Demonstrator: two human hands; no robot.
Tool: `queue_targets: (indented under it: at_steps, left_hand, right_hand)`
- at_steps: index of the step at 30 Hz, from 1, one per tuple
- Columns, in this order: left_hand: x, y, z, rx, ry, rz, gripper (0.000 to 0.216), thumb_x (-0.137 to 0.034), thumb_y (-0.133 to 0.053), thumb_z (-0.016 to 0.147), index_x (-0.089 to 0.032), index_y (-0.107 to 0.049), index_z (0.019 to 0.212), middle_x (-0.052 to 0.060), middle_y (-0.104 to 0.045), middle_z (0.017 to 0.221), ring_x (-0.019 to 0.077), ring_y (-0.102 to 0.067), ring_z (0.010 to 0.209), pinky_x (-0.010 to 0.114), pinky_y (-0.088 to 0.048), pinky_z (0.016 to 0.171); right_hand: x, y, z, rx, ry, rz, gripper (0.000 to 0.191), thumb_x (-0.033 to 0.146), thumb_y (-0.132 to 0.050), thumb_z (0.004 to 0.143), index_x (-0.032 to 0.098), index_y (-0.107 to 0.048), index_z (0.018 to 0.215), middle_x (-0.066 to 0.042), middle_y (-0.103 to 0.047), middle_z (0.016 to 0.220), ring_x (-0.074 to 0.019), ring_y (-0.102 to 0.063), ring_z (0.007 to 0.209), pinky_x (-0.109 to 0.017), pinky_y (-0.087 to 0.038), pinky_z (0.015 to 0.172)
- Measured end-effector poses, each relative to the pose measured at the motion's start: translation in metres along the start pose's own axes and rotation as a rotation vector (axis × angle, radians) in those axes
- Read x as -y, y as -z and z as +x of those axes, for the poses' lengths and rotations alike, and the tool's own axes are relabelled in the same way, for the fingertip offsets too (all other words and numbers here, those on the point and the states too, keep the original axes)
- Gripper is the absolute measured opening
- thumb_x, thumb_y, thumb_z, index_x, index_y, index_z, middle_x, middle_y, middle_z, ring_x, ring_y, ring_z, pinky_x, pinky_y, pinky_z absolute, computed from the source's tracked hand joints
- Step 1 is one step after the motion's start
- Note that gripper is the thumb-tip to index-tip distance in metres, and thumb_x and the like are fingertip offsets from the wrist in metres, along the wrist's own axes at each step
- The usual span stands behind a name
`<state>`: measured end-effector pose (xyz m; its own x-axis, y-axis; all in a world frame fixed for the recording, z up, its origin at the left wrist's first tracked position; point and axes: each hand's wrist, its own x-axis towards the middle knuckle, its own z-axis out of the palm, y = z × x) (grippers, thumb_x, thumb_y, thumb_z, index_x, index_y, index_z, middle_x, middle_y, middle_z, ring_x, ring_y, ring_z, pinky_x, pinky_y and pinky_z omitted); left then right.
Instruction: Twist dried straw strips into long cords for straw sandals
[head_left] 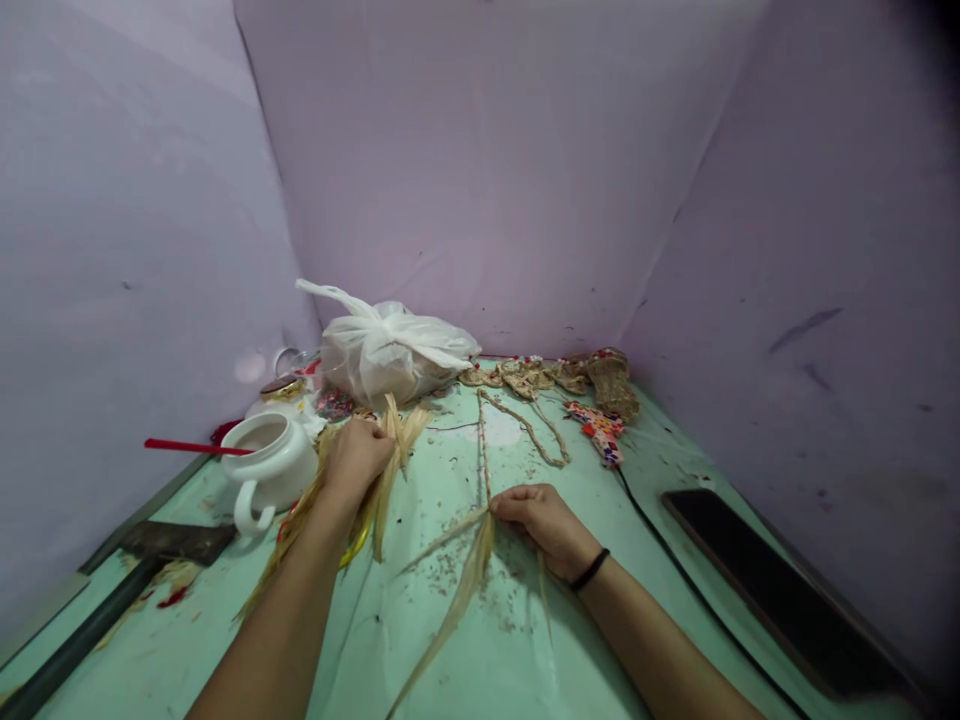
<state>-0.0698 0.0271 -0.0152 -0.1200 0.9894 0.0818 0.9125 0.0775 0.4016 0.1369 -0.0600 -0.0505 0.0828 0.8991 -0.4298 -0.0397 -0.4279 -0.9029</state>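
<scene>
My left hand (355,458) is closed on a bundle of dry straw-coloured husk strips (390,450) lying on the pale green table (517,640), beside a white cup. My right hand (541,518), with a black band on the wrist, pinches the end of a thin braided husk cord (484,450) where loose strips (457,590) fan out toward me. The braid runs away from me along the table.
A white cup (266,470) with a red stick (195,447) stands at the left, near a dark blade tool (112,590). A knotted white plastic bag (394,350) sits at the back. Woven husk pieces (555,378), a colourful beaded piece (600,428), a black cable (675,560) and a dark flat slab (780,585) lie at the right.
</scene>
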Motion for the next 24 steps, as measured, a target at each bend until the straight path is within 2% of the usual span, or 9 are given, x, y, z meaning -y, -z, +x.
queue_targets:
  at_steps: [5, 8, 10, 13, 15, 18, 19, 21, 24]
  left_hand:
    - [-0.012, -0.013, -0.003, -0.041, -0.016, 0.130, 0.034, -0.044, -0.045, 0.067, -0.017, -0.067, 0.072, 0.012, -0.065, 0.077, 0.0239, -0.058, 0.075, 0.027, -0.036, 0.058]
    - [-0.019, -0.019, -0.002, 0.007, 0.045, 0.198, 0.036, -0.043, -0.050, 0.064, -0.014, -0.066, 0.077, 0.016, -0.064, 0.081, 0.0270, -0.058, 0.077, 0.028, -0.036, 0.059]
    - [-0.020, -0.015, -0.003, 0.050, 0.055, 0.173, 0.030, -0.039, -0.052, 0.063, -0.015, -0.066, 0.075, 0.014, -0.064, 0.079, 0.0250, -0.058, 0.074, 0.027, -0.035, 0.057]
    - [-0.019, 0.003, -0.008, 0.074, -0.001, 0.104, 0.025, -0.039, -0.051, 0.064, -0.018, -0.065, 0.068, 0.007, -0.063, 0.069, 0.0199, -0.056, 0.064, 0.025, -0.032, 0.052]
    - [-0.018, 0.018, -0.014, 0.217, -0.070, 0.093, 0.023, -0.039, -0.055, 0.060, -0.017, -0.063, 0.059, 0.004, -0.060, 0.058, 0.0171, -0.053, 0.056, 0.024, -0.030, 0.050]
    - [-0.017, 0.035, -0.021, 0.555, -0.140, 0.094, 0.026, -0.039, -0.061, 0.055, -0.015, -0.055, 0.044, 0.002, -0.053, 0.045, 0.0129, -0.046, 0.045, 0.023, -0.028, 0.047]
    - [-0.018, 0.037, -0.023, 0.603, -0.157, 0.098, 0.028, -0.039, -0.061, 0.055, -0.015, -0.054, 0.042, 0.001, -0.051, 0.043, 0.0120, -0.044, 0.044, 0.023, -0.027, 0.046]
    - [-0.022, 0.033, -0.024, 0.542, -0.177, 0.113, 0.027, -0.039, -0.058, 0.059, -0.016, -0.056, 0.045, 0.001, -0.052, 0.045, 0.0119, -0.045, 0.045, 0.023, -0.027, 0.046]
    - [-0.033, 0.010, -0.026, 0.317, -0.185, 0.112, 0.024, -0.039, -0.054, 0.063, -0.017, -0.064, 0.062, 0.004, -0.060, 0.061, 0.0147, -0.051, 0.056, 0.023, -0.029, 0.050]
  right_hand:
    - [-0.001, 0.001, 0.002, 0.005, 0.021, -0.028, 0.007, 0.017, -0.058, 0.054, 0.011, -0.059, 0.053, 0.006, -0.038, 0.036, -0.0030, -0.025, 0.033, -0.021, -0.013, 0.037]
    - [-0.002, 0.001, 0.003, 0.005, 0.026, -0.040, 0.007, 0.016, -0.056, 0.054, 0.010, -0.060, 0.053, 0.007, -0.037, 0.035, -0.0030, -0.024, 0.033, -0.021, -0.012, 0.037]
    - [-0.003, 0.002, 0.004, 0.007, 0.032, -0.037, 0.007, 0.016, -0.057, 0.053, 0.010, -0.060, 0.053, 0.006, -0.039, 0.036, -0.0030, -0.025, 0.033, -0.021, -0.013, 0.037]
    - [-0.004, 0.003, 0.005, 0.009, 0.029, -0.032, 0.006, 0.016, -0.057, 0.053, 0.011, -0.061, 0.053, 0.005, -0.041, 0.037, -0.0030, -0.027, 0.034, -0.020, -0.014, 0.037]
    - [-0.003, 0.003, 0.004, 0.003, 0.024, -0.032, 0.006, 0.015, -0.057, 0.053, 0.011, -0.061, 0.053, 0.005, -0.042, 0.037, -0.0029, -0.026, 0.034, -0.020, -0.015, 0.037]
    - [-0.002, 0.003, 0.004, -0.004, 0.022, -0.025, 0.005, 0.013, -0.056, 0.053, 0.010, -0.061, 0.052, 0.005, -0.043, 0.037, -0.0032, -0.029, 0.034, -0.020, -0.018, 0.037]
    - [-0.002, 0.002, 0.004, -0.002, 0.024, -0.019, 0.005, 0.013, -0.056, 0.053, 0.010, -0.061, 0.052, 0.004, -0.044, 0.038, -0.0034, -0.031, 0.035, -0.020, -0.019, 0.037]
    - [-0.004, 0.003, 0.005, 0.005, 0.032, -0.004, 0.005, 0.012, -0.056, 0.052, 0.010, -0.061, 0.052, 0.003, -0.047, 0.040, -0.0040, -0.034, 0.036, -0.019, -0.020, 0.038]
    - [-0.006, 0.004, 0.007, 0.016, 0.040, -0.001, 0.006, 0.013, -0.057, 0.052, 0.010, -0.062, 0.054, 0.003, -0.048, 0.041, -0.0042, -0.035, 0.037, -0.020, -0.019, 0.038]
